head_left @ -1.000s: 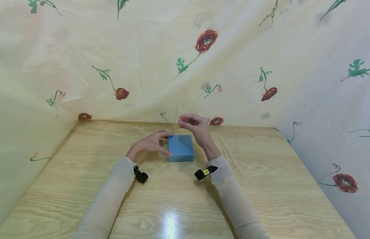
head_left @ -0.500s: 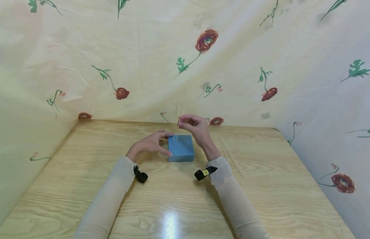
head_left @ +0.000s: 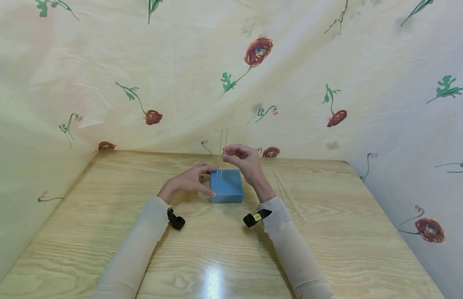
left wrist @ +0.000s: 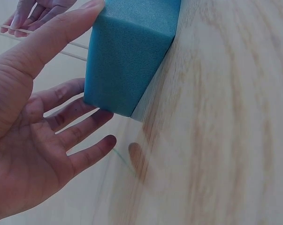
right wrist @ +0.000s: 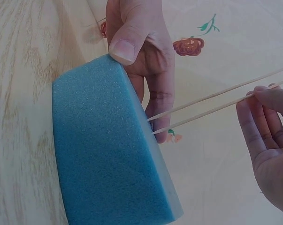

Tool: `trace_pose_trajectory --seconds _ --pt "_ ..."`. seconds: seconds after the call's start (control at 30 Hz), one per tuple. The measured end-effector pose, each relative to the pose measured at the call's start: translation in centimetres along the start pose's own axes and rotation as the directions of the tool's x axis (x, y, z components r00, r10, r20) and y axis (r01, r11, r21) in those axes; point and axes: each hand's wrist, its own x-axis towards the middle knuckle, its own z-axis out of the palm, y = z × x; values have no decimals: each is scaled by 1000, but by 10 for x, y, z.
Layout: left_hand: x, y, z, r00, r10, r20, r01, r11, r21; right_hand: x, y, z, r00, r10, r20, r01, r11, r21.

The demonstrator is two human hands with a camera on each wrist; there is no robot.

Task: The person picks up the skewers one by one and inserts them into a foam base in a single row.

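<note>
A blue foam block [head_left: 227, 185] lies on the wooden table. My left hand [head_left: 187, 178] steadies it from the left, thumb at the near edge and fingers at the far side. Above the block's top, my right hand [head_left: 246, 160] pinches a thin wooden skewer [right wrist: 202, 114] between thumb and fingertips. That skewer's lower end meets the top face of the foam. Beside it, a second skewer [right wrist: 211, 95] stands upright in the foam near the left hand's fingers. In the left wrist view, the left thumb covers part of both skewers.
Several loose skewers [head_left: 290, 198] lie on the table to the right of the right forearm. A floral cloth [head_left: 186, 74] hangs behind the table [head_left: 216, 241] and along its sides.
The pinched skewer has tipped slightly left, closer to upright, and its top sits a little lower. My right fingertips shifted slightly left with it. The left hand and block stay put.
</note>
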Motion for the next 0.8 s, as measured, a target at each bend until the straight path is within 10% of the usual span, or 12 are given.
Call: trace_pose_trajectory --seconds 0.8 --pt "1 -1 -1 1000 -13 -1 13 1000 3 1 -2 -2 999 15 31 -14 999 -46"
